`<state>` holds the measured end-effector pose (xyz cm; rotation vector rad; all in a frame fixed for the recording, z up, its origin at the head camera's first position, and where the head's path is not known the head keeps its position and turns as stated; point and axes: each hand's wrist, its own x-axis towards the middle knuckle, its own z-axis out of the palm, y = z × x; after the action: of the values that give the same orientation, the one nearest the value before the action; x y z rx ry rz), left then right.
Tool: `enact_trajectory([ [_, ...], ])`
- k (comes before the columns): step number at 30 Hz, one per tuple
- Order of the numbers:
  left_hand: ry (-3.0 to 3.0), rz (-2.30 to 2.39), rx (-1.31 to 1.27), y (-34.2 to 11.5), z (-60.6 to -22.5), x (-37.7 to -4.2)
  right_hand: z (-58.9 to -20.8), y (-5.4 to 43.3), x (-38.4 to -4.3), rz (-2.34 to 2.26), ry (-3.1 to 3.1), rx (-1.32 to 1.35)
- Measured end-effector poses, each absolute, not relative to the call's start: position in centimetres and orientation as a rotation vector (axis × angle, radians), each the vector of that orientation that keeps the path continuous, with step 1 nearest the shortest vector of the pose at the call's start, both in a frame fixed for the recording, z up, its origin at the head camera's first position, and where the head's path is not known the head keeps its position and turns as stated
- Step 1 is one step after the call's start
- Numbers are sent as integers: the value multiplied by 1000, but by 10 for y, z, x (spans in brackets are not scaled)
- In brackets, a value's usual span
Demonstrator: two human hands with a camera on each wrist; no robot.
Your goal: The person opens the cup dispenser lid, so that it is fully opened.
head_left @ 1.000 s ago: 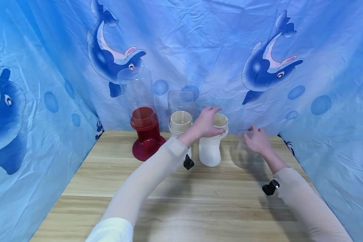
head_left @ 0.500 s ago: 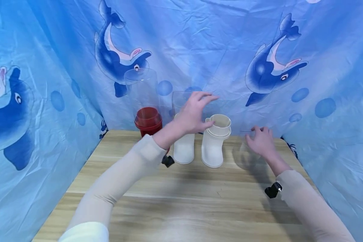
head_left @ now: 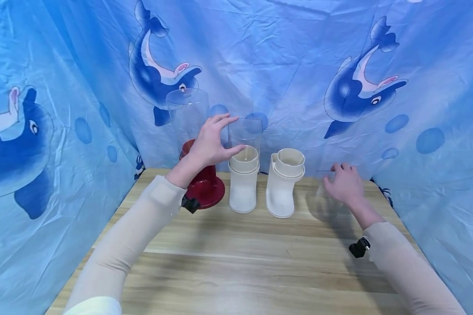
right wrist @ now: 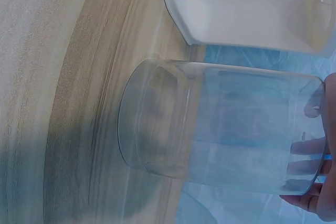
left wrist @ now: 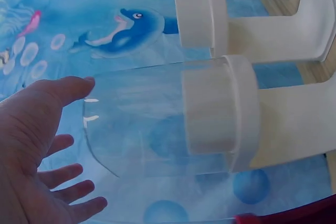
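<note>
My left hand [head_left: 212,142] hovers with fingers spread and holds nothing. Its thumb is close to the rim of a clear cylinder [left wrist: 136,114], which stands over the collar of a white boot-shaped base [head_left: 243,192]. Behind that hand is a red base [head_left: 213,190] with a taller clear cylinder [head_left: 187,107] on it, partly hidden. My right hand [head_left: 344,186] grips the top end of another clear cylinder [right wrist: 231,129], its fingers showing through the wall. This cylinder stands upright on the table, right of a second white base [head_left: 280,194] that carries no cylinder.
The wooden table [head_left: 236,262] ends at the back against a blue curtain [head_left: 276,57] printed with dolphins. More of the curtain hangs along the left and right sides.
My left hand has moved left from the second white base, past the middle one, to in front of the red base. The right hand stays on its cylinder. The head view has shifted slightly.
</note>
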<state>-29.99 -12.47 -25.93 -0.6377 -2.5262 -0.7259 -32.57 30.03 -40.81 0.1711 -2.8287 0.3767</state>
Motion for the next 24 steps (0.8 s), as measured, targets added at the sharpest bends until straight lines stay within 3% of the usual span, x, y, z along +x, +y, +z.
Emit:
enact_trajectory([
  [24, -2345, -1158, -558, -117, -312, -325, -412, 301, -326, 363, -2812, 163],
])
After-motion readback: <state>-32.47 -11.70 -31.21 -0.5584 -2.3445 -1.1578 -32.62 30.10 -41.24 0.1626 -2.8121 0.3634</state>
